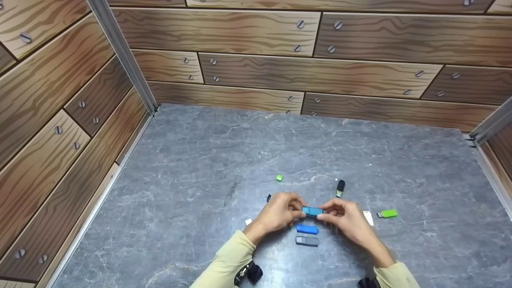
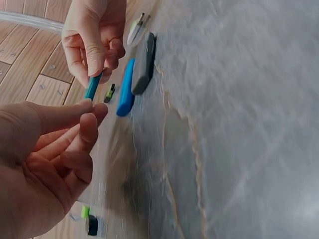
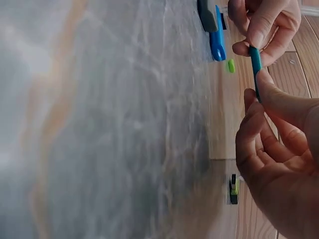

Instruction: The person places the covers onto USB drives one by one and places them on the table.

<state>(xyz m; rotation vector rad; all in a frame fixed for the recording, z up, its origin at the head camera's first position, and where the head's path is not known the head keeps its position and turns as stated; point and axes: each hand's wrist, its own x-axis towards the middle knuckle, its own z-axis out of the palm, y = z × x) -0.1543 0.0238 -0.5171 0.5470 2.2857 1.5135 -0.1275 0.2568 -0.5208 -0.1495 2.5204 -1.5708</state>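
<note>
A teal USB flash drive [image 1: 312,211] is held just above the table between both hands. My left hand [image 1: 279,211] pinches its left end between thumb and fingers, while my right hand [image 1: 347,219] pinches the right end. In the left wrist view the teal flash drive [image 2: 93,86] spans the gap between the fingertips of both hands, and the right wrist view shows the same hold. Below it on the table lie a blue flash drive [image 1: 307,229] and a grey flash drive [image 1: 307,241], roughly parallel to each other.
Right of the hands lie a green flash drive [image 1: 387,213] with bare connector and a white flat piece [image 1: 368,218]. A black-and-green flash drive [image 1: 340,188] and a small green cap [image 1: 279,178] lie farther back. Partly hidden by the left hand are a black piece [image 1: 269,197] and a white piece [image 1: 248,221].
</note>
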